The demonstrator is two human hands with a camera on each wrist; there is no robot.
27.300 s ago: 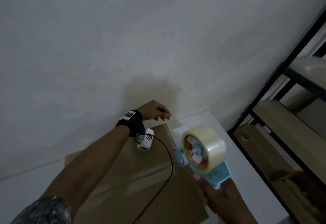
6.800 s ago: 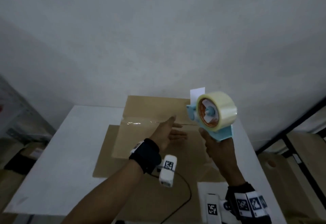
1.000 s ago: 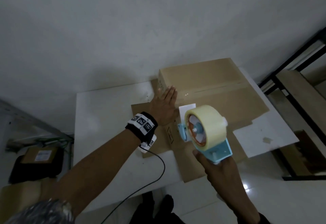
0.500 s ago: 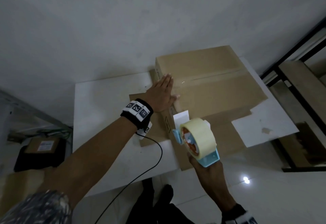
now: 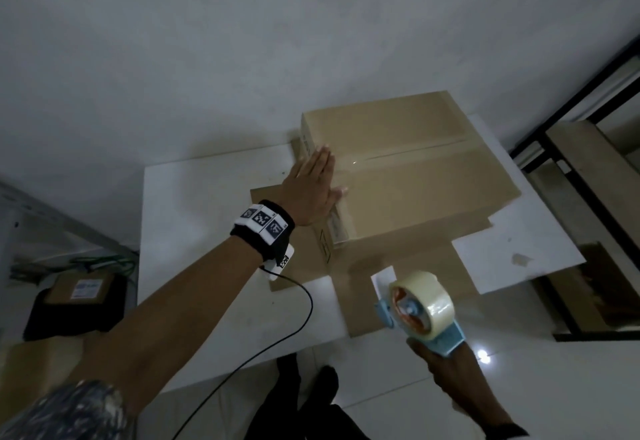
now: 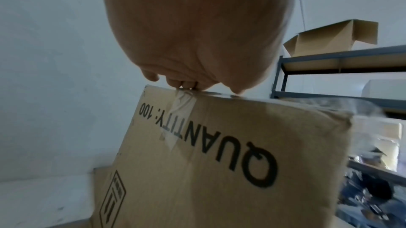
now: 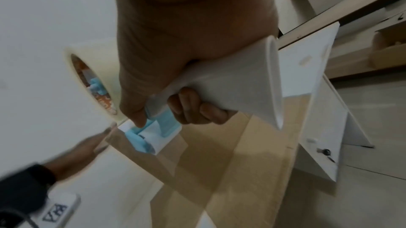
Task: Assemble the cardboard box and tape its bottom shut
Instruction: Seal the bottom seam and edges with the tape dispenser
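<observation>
- Head view: box [image 5: 408,176] upside down on white table [image 5: 194,231], far right part, flaps spread flat underneath; clear tape along the top seam. Left hand [image 5: 311,190] flat on the box's near-left top edge, fingers straight and together. Right hand [image 5: 446,370] wrapped around the handle of tape gun [image 5: 420,311], held up at the table's near edge, apart from the box. Dark parcel [image 5: 74,297] on the floor at left; shelves [image 5: 588,176] at right.
- Left wrist view: palm of left hand [image 6: 193,28] above the box [image 6: 219,162], fingertips [image 6: 186,84] touching its top edge; crumpled tape end down the side, over the print "QUANTITY: 100". Open carton [image 6: 329,40] on a far shelf.
- Right wrist view: right hand [image 7: 193,58] curled tight around the white handle of the tape gun [image 7: 153,127], thumb on the blue frame; roll at left. Blurred left hand [image 7: 87,146] flat on the box [image 7: 197,171] below.
</observation>
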